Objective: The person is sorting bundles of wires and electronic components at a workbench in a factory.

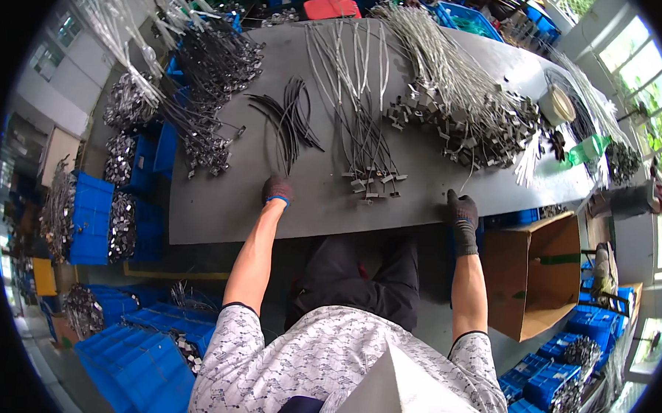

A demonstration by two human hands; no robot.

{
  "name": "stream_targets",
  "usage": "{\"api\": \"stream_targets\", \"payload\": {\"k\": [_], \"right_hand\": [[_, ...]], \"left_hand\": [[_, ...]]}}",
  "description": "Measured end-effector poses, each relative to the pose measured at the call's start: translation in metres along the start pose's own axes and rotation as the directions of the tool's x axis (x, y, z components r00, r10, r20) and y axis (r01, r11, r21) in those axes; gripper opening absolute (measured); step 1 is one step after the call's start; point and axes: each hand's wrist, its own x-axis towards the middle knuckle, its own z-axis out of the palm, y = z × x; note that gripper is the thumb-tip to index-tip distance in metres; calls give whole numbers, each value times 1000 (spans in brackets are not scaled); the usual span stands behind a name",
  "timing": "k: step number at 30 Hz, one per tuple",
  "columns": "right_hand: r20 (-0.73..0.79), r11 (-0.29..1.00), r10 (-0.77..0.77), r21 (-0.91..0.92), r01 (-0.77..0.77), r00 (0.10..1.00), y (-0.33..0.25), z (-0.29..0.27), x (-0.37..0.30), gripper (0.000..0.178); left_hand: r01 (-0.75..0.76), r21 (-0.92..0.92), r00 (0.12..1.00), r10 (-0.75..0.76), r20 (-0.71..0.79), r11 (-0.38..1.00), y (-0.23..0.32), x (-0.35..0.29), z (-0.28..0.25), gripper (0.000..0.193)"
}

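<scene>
Left hand [276, 190], in a dark glove with a blue cuff, is at the near edge zone of the grey table [224, 209], fingers bunched and pointing away from the body; cannot tell whether they pinch a strip end. Loose black strips [287, 131] lie directly beyond it, fanned and crossing, the lowest ends reaching close to the fingertips. Right hand [462, 212], also gloved, is at the table's front edge, fingers partly curled; grip on anything cannot be made out. Between the hands and farther out: a cable bundle [362, 138], its metal end pieces toward the body, pale lengths running away. Beyond the right hand: a large cable heap [482, 121], block-shaped ends nearest; one thin strand strays toward that hand. Right of the right hand, below table level: an open cardboard box [509, 277]. Well left of the left hand: a blue crate [92, 214].
</scene>
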Motion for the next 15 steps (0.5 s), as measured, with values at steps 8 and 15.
{"api": "stream_targets", "payload": {"k": [8, 15], "right_hand": [[-14, 732, -617, 356, 580, 787, 204, 50, -46, 34], [477, 954, 236, 52, -296, 847, 291, 19, -334, 32]], "left_hand": [[460, -744, 852, -7, 523, 484, 118, -112, -2, 19], [509, -830, 795, 247, 555, 228, 144, -137, -15, 10]]}}
